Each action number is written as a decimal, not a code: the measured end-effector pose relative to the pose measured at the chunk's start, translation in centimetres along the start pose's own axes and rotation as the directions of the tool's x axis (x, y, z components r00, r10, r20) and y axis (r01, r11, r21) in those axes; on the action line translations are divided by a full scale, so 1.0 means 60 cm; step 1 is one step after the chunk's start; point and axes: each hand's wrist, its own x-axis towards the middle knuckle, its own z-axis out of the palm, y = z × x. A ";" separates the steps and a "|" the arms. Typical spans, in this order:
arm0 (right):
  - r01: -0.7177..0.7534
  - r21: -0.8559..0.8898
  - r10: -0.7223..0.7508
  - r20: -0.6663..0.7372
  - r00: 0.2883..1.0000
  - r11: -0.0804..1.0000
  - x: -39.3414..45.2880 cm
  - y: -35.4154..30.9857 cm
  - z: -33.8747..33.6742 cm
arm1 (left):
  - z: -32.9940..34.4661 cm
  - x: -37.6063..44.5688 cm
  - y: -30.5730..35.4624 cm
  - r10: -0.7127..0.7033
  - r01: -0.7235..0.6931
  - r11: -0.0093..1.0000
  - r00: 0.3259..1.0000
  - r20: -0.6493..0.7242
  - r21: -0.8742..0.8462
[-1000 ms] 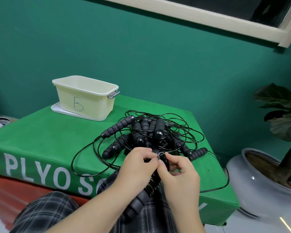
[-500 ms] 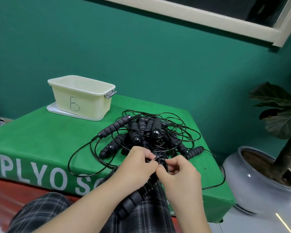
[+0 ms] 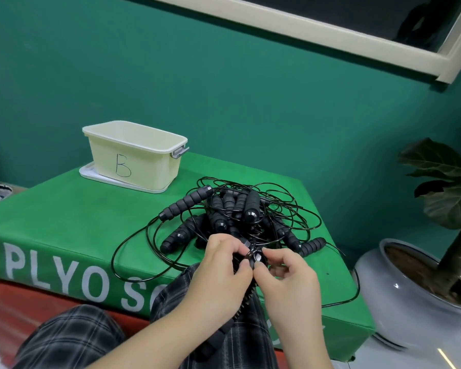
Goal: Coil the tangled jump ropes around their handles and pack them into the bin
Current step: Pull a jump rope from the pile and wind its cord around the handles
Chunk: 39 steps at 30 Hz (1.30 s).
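A tangle of black jump ropes (image 3: 234,211) with several ribbed handles lies on the green padded box (image 3: 72,222). My left hand (image 3: 218,272) grips a pair of black handles (image 3: 250,288) that reach from my lap up to the box edge, with cord wound round them. My right hand (image 3: 285,275) pinches the thin black cord at the top end of those handles. A cream bin (image 3: 136,158) marked "B" stands at the back left of the box on its white lid.
A grey ceramic pot (image 3: 399,296) with a large-leaved plant stands on the floor at the right. Loose cord loops hang over the box's front and right edges. A green wall rises behind. My plaid-trousered legs are at the bottom.
My hands stay together on the handles while the fingers shift slightly at the cord near the handle tops. The view has swung a little to the left.
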 end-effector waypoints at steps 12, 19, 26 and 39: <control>0.400 -0.123 -0.418 -0.219 0.882 0.908 0.001 -0.014 0.027 | -0.024 0.004 0.028 0.156 -0.174 0.981 0.973 -0.171 -0.091; 0.333 0.244 -0.239 -0.347 0.907 0.911 -0.016 -0.032 0.056 | -0.034 -0.002 0.033 0.254 -0.280 0.959 0.926 -0.281 -0.055; 0.373 0.211 -0.277 -0.378 0.883 0.903 -0.042 -0.022 0.081 | -0.041 -0.021 0.024 0.301 -0.331 0.942 0.903 -0.306 -0.052; 0.465 0.228 -0.363 -0.377 0.852 0.856 -0.041 0.002 0.092 | -0.101 0.001 0.013 0.367 -0.367 0.930 0.930 -0.014 0.039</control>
